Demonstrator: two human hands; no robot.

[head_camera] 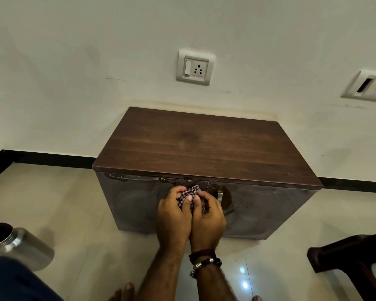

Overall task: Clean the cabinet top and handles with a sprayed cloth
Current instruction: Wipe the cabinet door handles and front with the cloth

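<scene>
A low dark wooden cabinet [204, 146] stands against the wall, its brown top bare. Its glossy front has two doors meeting at the centre, with a metal handle [220, 196] visible on the right door. My left hand [174, 218] and my right hand [206, 220] are pressed side by side in front of the doors' centre. Together they grip a bunched checked cloth [190, 195], with fingers curled round it. The cloth sits against the left door just below the top edge, and any handle there is hidden behind it.
A steel bottle [20, 244] stands on the tiled floor at the left. Dark wooden furniture [352, 261] juts in at the lower right. Two wall sockets [195, 67] sit above the cabinet. My toes show at the bottom edge.
</scene>
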